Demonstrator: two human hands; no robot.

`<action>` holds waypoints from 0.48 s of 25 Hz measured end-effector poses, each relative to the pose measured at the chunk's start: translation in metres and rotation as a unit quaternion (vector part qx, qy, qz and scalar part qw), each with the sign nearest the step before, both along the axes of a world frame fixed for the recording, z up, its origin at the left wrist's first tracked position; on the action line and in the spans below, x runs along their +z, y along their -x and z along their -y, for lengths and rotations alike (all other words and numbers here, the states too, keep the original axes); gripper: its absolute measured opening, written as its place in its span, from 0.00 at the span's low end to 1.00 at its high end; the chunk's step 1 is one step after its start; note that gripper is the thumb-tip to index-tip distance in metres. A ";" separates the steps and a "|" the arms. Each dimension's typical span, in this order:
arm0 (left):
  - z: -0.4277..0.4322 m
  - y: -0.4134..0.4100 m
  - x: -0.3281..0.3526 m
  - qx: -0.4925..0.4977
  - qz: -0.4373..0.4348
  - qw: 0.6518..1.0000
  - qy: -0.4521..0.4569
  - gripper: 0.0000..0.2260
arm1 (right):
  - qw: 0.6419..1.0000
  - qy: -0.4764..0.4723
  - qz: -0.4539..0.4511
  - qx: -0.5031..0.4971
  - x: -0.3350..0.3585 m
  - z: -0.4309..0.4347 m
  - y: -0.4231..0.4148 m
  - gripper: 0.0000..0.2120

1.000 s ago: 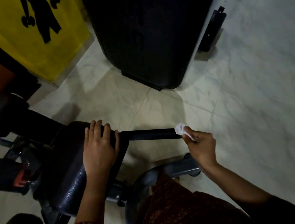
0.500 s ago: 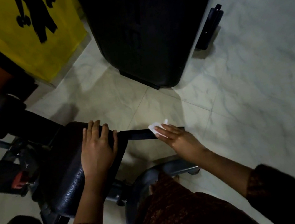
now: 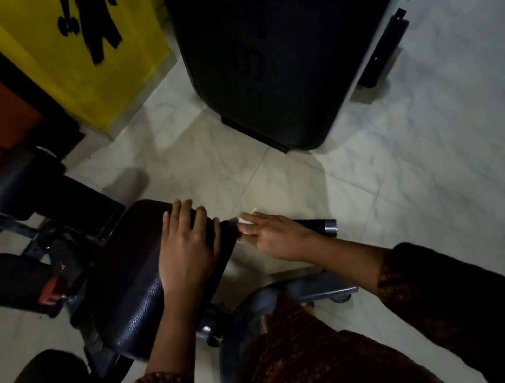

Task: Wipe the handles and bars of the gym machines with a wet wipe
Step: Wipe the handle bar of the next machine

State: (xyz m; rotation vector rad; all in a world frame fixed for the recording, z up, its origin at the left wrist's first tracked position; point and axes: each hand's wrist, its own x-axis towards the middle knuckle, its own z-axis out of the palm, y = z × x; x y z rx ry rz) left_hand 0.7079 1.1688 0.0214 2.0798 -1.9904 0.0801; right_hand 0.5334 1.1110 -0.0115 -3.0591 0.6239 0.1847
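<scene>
I am looking down at a yellow panel (image 3: 114, 90) at the upper left, which is carrying a black pictogram of a figure with a dumbbell; I am making out no lettering on it. Beside it a large black machine housing (image 3: 271, 54) is standing on the pale marble-patterned floor tiles (image 3: 442, 176).

The left hand (image 3: 184, 252) is lying flat on the front edge of the black textured leather seat pad (image 3: 125, 279), fingers straight and slightly spread, their tips reaching over the edge. The right hand (image 3: 276, 234) is stretching across the black foam-covered bar with the silver end cap (image 3: 320, 226), palm down and fingers straight and close together, pointing toward the pad. Under those fingertips it is pressing the white wet wipe (image 3: 246, 220) against the bar, right where the bar is meeting the pad; only a crumpled corner of the wipe is showing. I cannot tell where the right thumb is sitting. Both forearms are coming out of dark brown patterned sleeves (image 3: 426, 282). A red knob (image 3: 49, 292) is showing on the frame to the left of the pad.
</scene>
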 end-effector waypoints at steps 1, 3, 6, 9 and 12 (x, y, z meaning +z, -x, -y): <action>0.000 0.000 0.000 -0.001 0.000 1.000 0.001 0.18 | 1.000 -0.015 0.005 0.003 -0.002 0.002 0.005 0.22; 0.001 -0.001 -0.001 0.001 0.002 1.000 0.002 0.17 | 0.999 -0.048 0.022 0.007 0.002 -0.002 0.029 0.22; 0.001 -0.001 -0.002 0.001 0.010 1.000 0.000 0.15 | 1.000 -0.029 -0.002 0.002 0.010 -0.010 0.076 0.21; 0.001 -0.001 -0.002 -0.003 0.014 1.000 -0.002 0.15 | 1.000 0.011 0.027 0.011 0.017 -0.011 0.073 0.19; 0.001 -0.001 -0.002 -0.001 0.011 1.000 0.003 0.15 | 0.996 0.042 0.048 0.062 0.009 -0.003 0.023 0.17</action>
